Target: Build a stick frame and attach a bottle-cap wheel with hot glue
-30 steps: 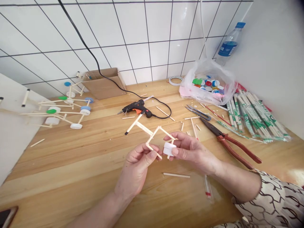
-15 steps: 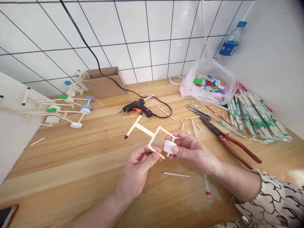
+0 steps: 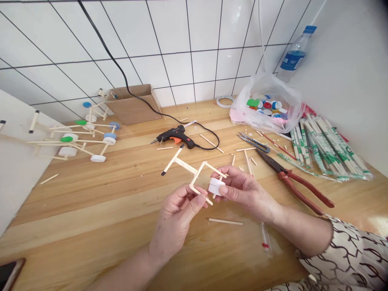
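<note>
Between thumb and fingers, my left hand [image 3: 178, 220] pinches one prong of a light wooden stick frame [image 3: 185, 165]. The frame has a forked end towards me and a crossbar with black tips at its far end. My right hand [image 3: 242, 188] is closed on a pair of white bottle caps [image 3: 216, 187] set side by side, with a short stick running through them. The caps are beside the fork's open end; one end of their stick is close to the other prong, and I cannot tell whether they touch.
Behind the frame lies a black glue gun [image 3: 172, 135] with its cord. Red-handled pliers [image 3: 291, 182], small snips [image 3: 254, 142], wrapped chopsticks [image 3: 327, 147] and a bag of caps [image 3: 266, 107] are on the right. Finished-looking stick models [image 3: 81, 139] and a cardboard box [image 3: 136, 107] stand left.
The stick frame has shifted very slightly to the right and towards me in my left hand. Both hands keep their hold, and the caps stay nearly in place.
</note>
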`<state>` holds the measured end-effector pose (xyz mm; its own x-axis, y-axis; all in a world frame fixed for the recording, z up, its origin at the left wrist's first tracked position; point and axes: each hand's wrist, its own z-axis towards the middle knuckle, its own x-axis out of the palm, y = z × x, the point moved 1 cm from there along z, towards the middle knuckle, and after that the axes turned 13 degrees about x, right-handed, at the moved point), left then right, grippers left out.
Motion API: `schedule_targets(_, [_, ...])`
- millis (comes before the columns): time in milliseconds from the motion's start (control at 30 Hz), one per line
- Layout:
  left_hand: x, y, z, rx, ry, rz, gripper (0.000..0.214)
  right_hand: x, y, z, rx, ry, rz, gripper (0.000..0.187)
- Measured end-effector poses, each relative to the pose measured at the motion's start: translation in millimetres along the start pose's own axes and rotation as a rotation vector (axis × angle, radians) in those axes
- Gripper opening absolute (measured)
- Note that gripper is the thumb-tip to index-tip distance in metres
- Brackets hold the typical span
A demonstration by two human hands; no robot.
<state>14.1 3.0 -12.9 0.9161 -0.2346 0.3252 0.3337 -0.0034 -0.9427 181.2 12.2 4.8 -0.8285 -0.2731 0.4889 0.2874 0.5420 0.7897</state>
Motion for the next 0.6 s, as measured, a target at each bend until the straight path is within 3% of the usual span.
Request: schedule_targets(600, [6.6, -3.0, 0.2, 0.073, -0.016, 0.185, 0.004, 1.3, -2.7, -0.3, -0.089, -0.037, -0.022, 0.027])
